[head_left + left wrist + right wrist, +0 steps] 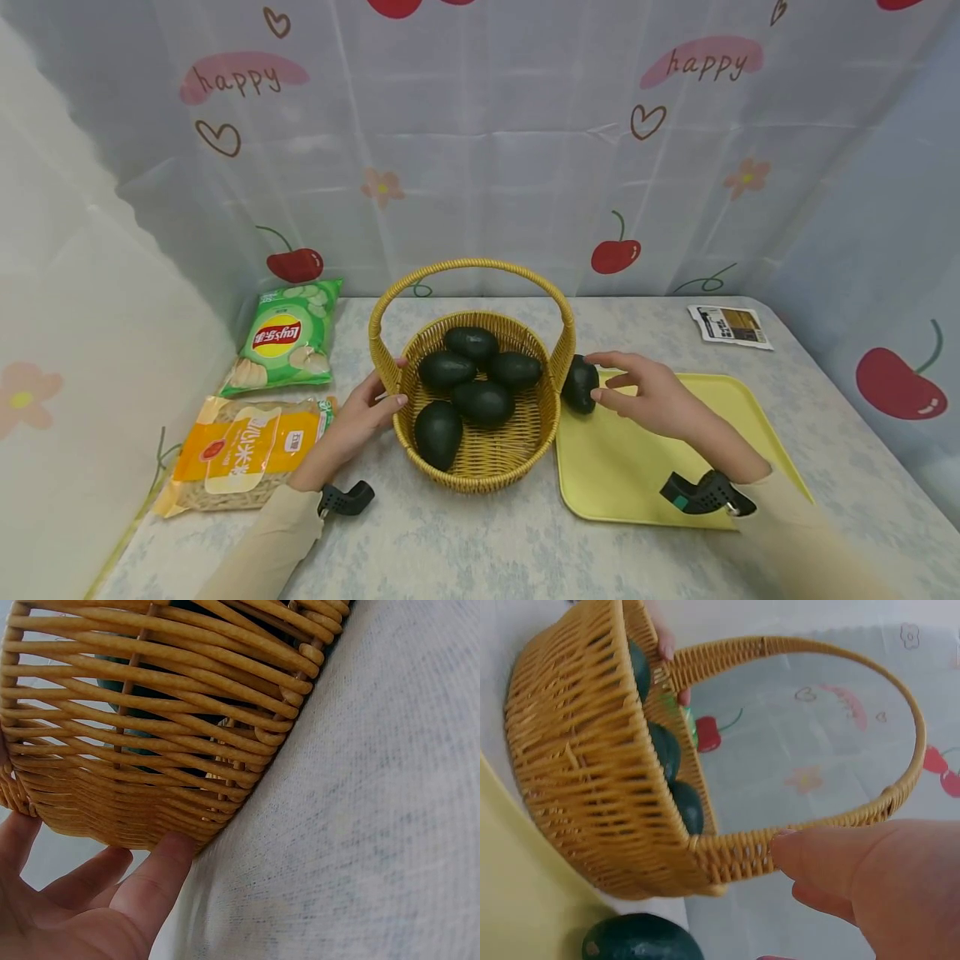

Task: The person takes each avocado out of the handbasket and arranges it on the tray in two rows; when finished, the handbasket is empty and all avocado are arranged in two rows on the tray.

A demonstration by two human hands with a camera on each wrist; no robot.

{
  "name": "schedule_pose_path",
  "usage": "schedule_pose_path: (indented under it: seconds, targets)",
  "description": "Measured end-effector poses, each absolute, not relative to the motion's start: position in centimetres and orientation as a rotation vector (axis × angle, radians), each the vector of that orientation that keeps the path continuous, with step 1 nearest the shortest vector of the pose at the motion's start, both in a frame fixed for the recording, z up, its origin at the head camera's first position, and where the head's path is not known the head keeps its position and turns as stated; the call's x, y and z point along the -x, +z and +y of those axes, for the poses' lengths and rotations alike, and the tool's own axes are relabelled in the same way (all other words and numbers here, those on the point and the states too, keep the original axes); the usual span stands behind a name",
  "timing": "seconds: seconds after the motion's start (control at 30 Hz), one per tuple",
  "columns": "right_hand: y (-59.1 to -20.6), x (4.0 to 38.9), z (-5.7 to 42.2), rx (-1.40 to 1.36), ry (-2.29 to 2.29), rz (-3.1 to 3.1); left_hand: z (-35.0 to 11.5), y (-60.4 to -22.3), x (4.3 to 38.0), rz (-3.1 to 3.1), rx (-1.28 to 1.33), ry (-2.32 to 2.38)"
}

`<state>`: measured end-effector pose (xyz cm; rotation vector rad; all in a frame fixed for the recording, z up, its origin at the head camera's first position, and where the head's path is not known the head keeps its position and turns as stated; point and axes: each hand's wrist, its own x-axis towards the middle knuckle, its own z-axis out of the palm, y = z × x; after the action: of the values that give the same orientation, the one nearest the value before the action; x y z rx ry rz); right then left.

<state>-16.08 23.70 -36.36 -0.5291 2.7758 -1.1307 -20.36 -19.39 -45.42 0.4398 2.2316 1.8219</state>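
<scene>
A round wicker basket (480, 482) with a tall arched handle stands mid-table, holding several dark green avocados (483, 403). My left hand (365, 417) rests its fingers against the left side of the basket, near the foot of the handle. In the left wrist view, its fingers (154, 889) are extended and touch the weave from outside. At the basket's right, another avocado (580, 385) lies at the left edge of a yellow tray (675, 467). My right hand (651, 398) is beside that avocado, thumb and fingers spread apart; contact with it cannot be told.
Left of the basket lie a green bag of chips (281, 337) and an orange-and-clear food packet (247, 454). A small white-and-brown sachet (730, 326) is at the back right. A patterned curtain (480, 167) closes off the back and sides.
</scene>
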Motion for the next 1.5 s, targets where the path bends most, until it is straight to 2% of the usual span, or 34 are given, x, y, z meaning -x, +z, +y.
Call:
schedule_pose_path:
  seconds: [0.4,0.83,1.17,1.5]
  targets:
    - [-35.0,14.5,20.5,0.838,-1.165,2.746,-19.4,-45.4,20.4,2.241,-0.426,1.811]
    - [-34.9,17.3,15.7,1.197,-0.912,2.685,-19.4,-45.5,20.4,2.247,-0.425,1.813]
    - [-34.7,19.9,11.7,1.254,-0.419,2.52,-19.4,-45.4,20.4,2.243,-0.418,1.818]
    - [-35.8,21.3,9.5,1.201,-0.271,2.467,-19.4,-45.4,20.4,2.22,-0.418,1.825]
